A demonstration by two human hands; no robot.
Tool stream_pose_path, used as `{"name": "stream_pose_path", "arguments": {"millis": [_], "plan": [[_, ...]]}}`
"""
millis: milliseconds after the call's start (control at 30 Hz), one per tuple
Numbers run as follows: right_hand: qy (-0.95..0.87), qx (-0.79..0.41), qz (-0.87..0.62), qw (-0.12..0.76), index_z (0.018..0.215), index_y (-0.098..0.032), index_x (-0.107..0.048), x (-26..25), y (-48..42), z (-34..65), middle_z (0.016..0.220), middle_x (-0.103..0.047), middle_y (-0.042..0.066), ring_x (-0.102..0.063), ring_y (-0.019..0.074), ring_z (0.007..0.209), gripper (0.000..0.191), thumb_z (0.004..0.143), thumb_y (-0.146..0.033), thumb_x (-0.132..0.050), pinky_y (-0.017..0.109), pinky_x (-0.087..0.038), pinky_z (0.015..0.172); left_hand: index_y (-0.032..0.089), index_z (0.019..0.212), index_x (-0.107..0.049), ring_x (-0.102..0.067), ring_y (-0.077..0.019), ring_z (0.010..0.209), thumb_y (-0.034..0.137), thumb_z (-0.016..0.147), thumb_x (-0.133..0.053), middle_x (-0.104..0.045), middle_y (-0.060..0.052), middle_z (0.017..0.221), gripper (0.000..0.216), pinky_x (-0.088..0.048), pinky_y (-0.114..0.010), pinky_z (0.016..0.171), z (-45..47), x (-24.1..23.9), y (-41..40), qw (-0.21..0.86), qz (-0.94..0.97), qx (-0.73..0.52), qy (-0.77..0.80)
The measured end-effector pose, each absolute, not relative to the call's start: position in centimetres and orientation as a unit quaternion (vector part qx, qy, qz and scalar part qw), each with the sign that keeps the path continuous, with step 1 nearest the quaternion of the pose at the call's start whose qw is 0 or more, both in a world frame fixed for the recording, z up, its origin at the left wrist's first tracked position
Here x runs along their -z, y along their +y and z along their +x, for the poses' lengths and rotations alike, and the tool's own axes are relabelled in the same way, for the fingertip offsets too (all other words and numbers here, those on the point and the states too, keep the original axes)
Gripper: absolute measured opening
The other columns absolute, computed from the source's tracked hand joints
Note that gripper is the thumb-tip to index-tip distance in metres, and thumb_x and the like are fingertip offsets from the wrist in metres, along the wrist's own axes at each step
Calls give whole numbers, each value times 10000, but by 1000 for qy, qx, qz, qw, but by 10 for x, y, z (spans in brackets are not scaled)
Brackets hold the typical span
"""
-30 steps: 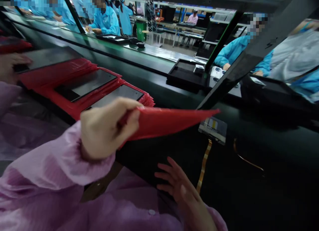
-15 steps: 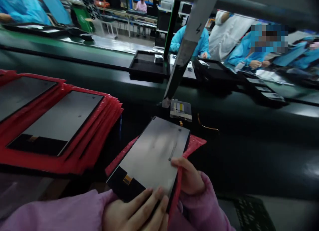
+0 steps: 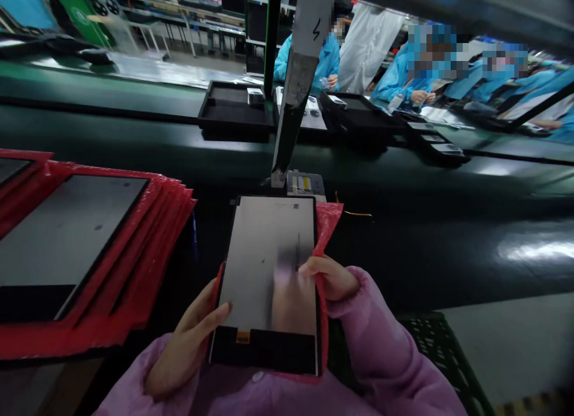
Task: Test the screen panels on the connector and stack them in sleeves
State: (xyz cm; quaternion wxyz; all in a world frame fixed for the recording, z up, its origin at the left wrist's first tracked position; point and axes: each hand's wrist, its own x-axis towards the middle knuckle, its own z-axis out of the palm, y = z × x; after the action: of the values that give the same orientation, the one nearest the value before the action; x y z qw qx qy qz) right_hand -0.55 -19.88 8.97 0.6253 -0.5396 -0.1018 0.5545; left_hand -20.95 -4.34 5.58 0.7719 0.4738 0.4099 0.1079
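Along the dark desk [image 3: 448, 260], red wrappers [image 3: 152, 272] lie stacked, the left hand [image 3: 186, 344] grips a grey-faced panel [image 3: 255, 254] by its left edge at the near side, the right hand [image 3: 330, 278] closes its fingers [image 3: 314, 265] on its right edge, and a strip [image 3: 359, 214], apparently orange, lies farther right.

And here's a pink smock front [image 3: 228, 395], one pale round button [image 3: 258, 376] on it, roomy, creased left sleeve [image 3: 141, 383] to the button's left, matching right sleeve [image 3: 394, 350] to its right, gathered cuff [image 3: 354, 291] there, bare left hand [image 3: 186, 338], bare right hand [image 3: 330, 277]
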Motion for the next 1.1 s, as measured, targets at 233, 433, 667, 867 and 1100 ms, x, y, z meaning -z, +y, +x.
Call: {"name": "stream_pose_path", "arguments": {"millis": [233,433,667,867,1100], "plan": [[-78,-539,-510,666,833,-179,-673,-92,-179,18,822,-733,28,-702,189,808,191,682,-293,-698,299,-555,793,320,1210,-630,-641,-280,1162,485,552,-869,-695,-35,1221,719,-598,-261,818,-218,-40,-47,770,425,-162,447],[-59,-514,-527,674,901,-175,-665,-81,-161,48,833,-740,50,-716,205,872,245,892,-382,-535,336,-574,827,314,1097,-653,-692,-237,894,564,504,-865,-725,-9,1019,677,-581,-246,656,-225,-25,-47,751,429,-149,479],[-125,-478,-562,663,928,-188,-628,-62,-151,58,800,-709,9,-681,150,736,142,839,-298,-634,271,-572,716,305,1146,-583,-648,-156,832,608,626,-794,-678,26,928,638,-530,-177,658,-222,-21,-51,693,515,-149,482],[-217,-400,-632,628,1094,-174,-604,-46,-154,61,983,-706,20,-671,168,906,441,686,-149,-769,333,-538,899,319,1285,-509,-679,-215,917,673,639,-749,-687,-10,990,775,-562,-229,694,-233,-8,-47,673,522,-103,514],[-260,-255,-723,587,1216,-184,-583,-45,-153,67,1135,-672,79,-638,197,996,491,739,-80,-640,407,-519,941,303,1475,-316,-467,-313,1360,585,675,-761,-453,-72,1498,958,-404,-428,1140,-237,-20,-49,668,600,-70,435]]}}
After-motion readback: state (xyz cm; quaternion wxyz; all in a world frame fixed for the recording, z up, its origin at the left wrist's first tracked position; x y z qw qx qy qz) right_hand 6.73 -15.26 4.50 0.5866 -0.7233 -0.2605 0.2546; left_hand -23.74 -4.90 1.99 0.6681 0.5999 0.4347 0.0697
